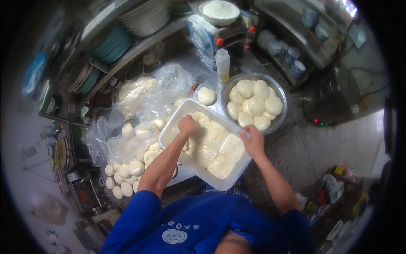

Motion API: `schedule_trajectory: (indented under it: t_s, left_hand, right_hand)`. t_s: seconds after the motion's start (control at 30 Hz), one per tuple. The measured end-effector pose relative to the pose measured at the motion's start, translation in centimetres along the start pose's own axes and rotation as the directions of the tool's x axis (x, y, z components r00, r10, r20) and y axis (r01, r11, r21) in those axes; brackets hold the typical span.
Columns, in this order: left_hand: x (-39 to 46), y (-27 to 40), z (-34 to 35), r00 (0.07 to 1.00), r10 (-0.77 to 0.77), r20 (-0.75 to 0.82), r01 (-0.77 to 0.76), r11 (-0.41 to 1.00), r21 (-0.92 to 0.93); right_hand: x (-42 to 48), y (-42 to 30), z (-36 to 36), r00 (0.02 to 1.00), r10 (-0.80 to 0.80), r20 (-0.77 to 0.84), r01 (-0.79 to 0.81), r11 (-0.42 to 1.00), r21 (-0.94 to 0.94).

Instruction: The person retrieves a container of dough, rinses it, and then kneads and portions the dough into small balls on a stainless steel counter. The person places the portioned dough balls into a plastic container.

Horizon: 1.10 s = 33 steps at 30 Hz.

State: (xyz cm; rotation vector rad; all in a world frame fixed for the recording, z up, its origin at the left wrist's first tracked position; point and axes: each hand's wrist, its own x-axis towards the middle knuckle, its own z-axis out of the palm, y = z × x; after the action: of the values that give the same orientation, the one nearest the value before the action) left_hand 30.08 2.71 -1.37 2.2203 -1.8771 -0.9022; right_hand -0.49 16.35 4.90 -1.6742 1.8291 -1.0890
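A translucent plastic tub (219, 185) lies at an angle in front of me, with soft, oily dough pieces (207, 138) pressed together in it. My right hand (253, 139) grips the tub's rim at the right corner. Inside the tub's upper left part is my left hand (188, 126), its fingers curled at the dough; whether they hold any is hidden. A single dough ball (206, 96) rests just beyond the tub. Oiled dough balls (256, 105) fill a round metal bowl (283, 120) to the right. Many paler dough balls (127, 173) lie at the left, some under the tub's edge.
Clear plastic sheeting (171, 79) partly covers a large dough mass (134, 95). Behind stand a squeeze bottle (222, 66) and a dial scale (203, 36) near a bowl of flour (220, 12). A tool with an orange-brown handle (193, 87) lies near the single ball. Plates (112, 44) fill a shelf.
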Motion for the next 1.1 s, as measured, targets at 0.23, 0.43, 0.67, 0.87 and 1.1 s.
schedule_trajectory:
  t_s: [0.23,0.43,0.67,0.87,1.1]
  left_hand:
    - [-0.3,0.2,-0.6,0.991,0.043,0.130,-0.041,0.999,-0.020]
    - [-3.6,1.1,-4.9,0.939,0.083,0.333,-0.121,0.988,0.096]
    - [-8.8,-3.6,-2.1,0.983,0.167,0.081,-0.186,0.871,0.456]
    - [-9.0,-1.5,-1.9,0.991,0.134,0.030,-0.134,0.905,0.403]
    - [-9.7,-3.1,-3.2,0.928,0.325,0.184,-0.373,0.779,0.504]
  right_hand:
    - [-0.3,0.0,-0.3,0.998,0.059,-0.027,-0.058,0.998,0.030]
    - [-0.7,0.3,-0.4,0.994,0.081,-0.067,-0.080,0.997,0.012]
    - [-0.4,-0.3,0.3,0.995,0.077,-0.057,-0.074,0.996,0.058]
    - [-0.5,0.1,-0.2,0.997,0.070,-0.040,-0.068,0.997,0.042]
    - [-0.3,-0.4,-0.3,0.999,0.034,-0.013,-0.034,0.999,0.006]
